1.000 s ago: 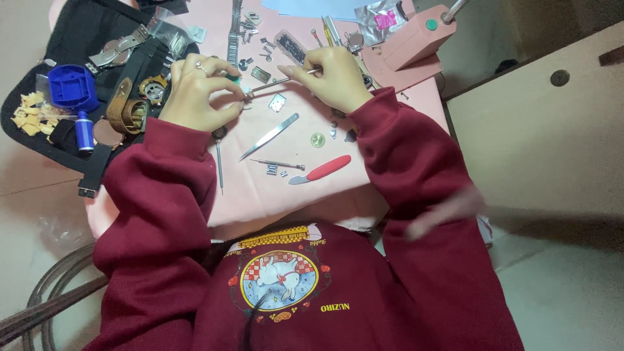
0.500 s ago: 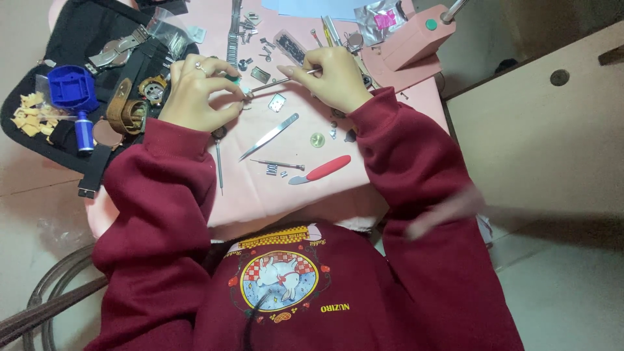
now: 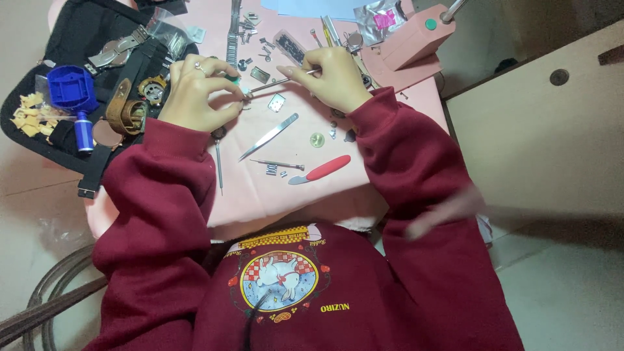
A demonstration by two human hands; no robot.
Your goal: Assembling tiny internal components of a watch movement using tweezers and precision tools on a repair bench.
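A: Overhead, pink mat (image 3: 364, 182): what's in the hands?

B: Left hand (image 3: 195, 94) closed, fingertips pinching a tiny green-tipped part (image 3: 232, 78) just above the mat's upper middle. Right hand (image 3: 335, 78) closed round a thin metal tool (image 3: 276, 83), its tip meeting the left fingers. Too small to tell more abt the part.

A: Pkgs, labels?

B: Top centre-right, a crumpled silvery foil pouch (image 3: 382, 14) w/ a pink patch. Beside it a pink block-shaped box (image 3: 409, 42) w/ a round green dot on top. Top left, a clear plastic bag (image 3: 166, 29) on the black case (image 3: 78, 32). Blue round holder (image 3: 71, 86) near the case's left edge.

A: Rest of the mat?

B: Steel tweezers (image 3: 268, 136) lie diagonal below the hands; red-handled knife (image 3: 320, 170) nearer the person, well apart from both hands. Small square silver plate (image 3: 277, 102) btwn hands & tweezers.
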